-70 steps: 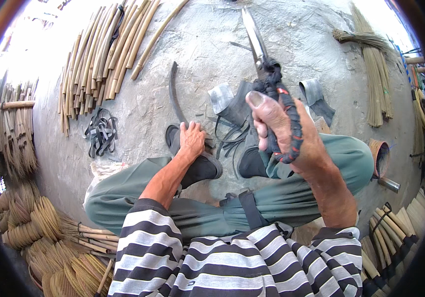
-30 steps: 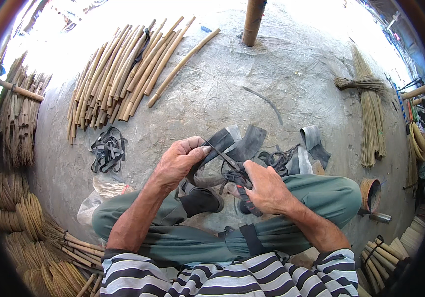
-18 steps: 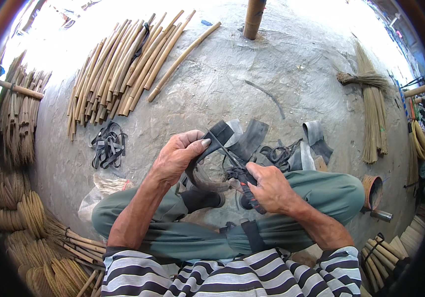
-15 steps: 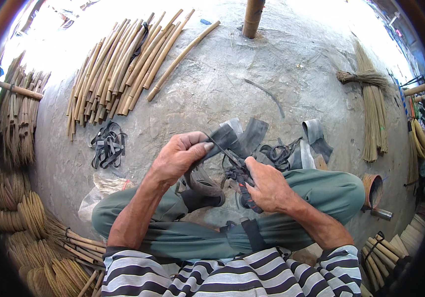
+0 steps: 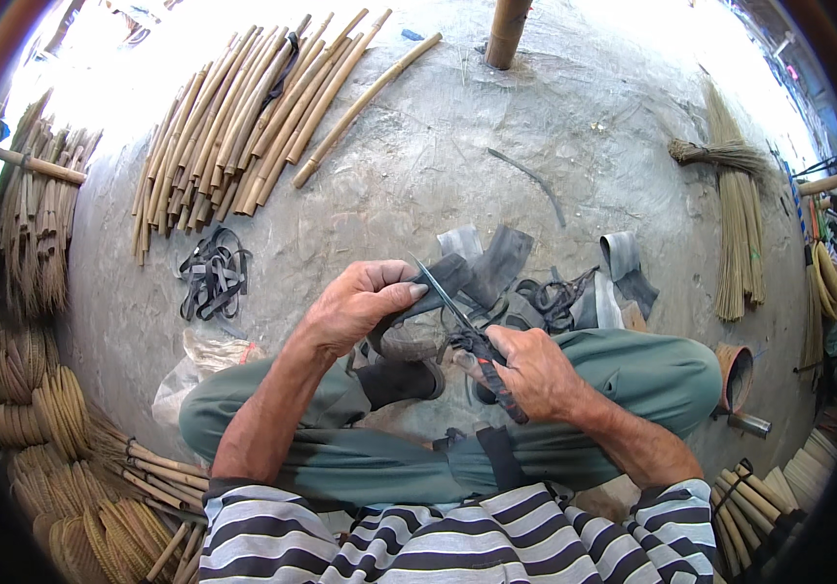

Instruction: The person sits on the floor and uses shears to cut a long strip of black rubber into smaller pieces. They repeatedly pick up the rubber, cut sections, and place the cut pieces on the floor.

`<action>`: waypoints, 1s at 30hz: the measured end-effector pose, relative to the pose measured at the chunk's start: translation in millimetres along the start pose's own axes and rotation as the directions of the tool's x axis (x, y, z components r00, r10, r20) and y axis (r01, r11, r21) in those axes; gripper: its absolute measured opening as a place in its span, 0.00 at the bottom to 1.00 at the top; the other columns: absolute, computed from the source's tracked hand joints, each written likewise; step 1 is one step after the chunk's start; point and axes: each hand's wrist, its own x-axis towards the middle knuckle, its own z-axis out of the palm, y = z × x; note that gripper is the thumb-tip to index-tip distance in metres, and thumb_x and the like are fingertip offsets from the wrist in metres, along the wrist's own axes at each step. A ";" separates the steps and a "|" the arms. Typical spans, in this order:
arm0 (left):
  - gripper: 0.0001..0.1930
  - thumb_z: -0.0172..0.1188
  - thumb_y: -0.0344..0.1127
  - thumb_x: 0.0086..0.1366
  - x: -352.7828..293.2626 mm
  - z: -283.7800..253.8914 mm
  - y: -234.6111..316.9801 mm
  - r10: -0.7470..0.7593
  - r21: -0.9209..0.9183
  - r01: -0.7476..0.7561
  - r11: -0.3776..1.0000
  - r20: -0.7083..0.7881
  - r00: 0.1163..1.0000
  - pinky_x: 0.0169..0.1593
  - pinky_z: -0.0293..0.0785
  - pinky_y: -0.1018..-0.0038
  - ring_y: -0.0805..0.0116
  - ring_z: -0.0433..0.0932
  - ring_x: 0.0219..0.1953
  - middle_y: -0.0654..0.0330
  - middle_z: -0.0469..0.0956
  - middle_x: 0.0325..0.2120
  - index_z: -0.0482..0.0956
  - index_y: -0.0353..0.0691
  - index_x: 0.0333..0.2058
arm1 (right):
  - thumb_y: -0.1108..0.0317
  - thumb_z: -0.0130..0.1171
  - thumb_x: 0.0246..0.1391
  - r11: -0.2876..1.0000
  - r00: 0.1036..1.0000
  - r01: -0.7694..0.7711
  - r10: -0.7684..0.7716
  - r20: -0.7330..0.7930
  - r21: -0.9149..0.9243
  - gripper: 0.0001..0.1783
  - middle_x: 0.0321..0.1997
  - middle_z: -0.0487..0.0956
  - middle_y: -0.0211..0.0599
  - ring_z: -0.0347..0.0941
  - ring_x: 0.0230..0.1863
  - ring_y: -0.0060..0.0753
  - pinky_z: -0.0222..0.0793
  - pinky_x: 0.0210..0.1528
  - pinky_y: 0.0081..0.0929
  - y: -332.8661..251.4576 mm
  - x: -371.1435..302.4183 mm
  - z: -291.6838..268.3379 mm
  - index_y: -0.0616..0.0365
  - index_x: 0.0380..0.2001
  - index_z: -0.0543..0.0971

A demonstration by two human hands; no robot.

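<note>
- Scissors (image 5: 467, 329) with handles bound in black and red sit in the right hand (image 5: 535, 372), which is closed round those handles; whether the blades are parted is too small to tell.
- Left hand (image 5: 365, 304) pinches a dark strip (image 5: 449, 275) between thumb and curled fingers, just beside the blades.
- Cutting seems to be the step in hand; a clean line probably calls for a taut strip, blades square to its face and short, even strokes.
- Left thumb lies very near the blade tips, so a grip farther back would be safer.
- The strip is above the floor (image 5: 379, 214), in front of the lap; it looks flat, matt and bendy, likely rubber, though its lower run is hard to tell from the footwear (image 5: 394, 383) below.
</note>
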 end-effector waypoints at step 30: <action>0.20 0.64 0.42 0.66 245.4 55.5 -156.2 0.485 0.839 -0.058 0.541 -0.255 0.836 0.56 0.76 0.49 0.39 0.79 0.53 0.41 0.79 0.52 0.81 0.45 0.55 | 0.21 0.36 0.64 0.291 0.819 0.300 0.410 -0.401 0.909 0.44 0.19 0.71 0.32 0.67 0.20 0.28 0.66 0.25 0.24 -10.1 -27.0 -120.0 0.55 0.29 0.73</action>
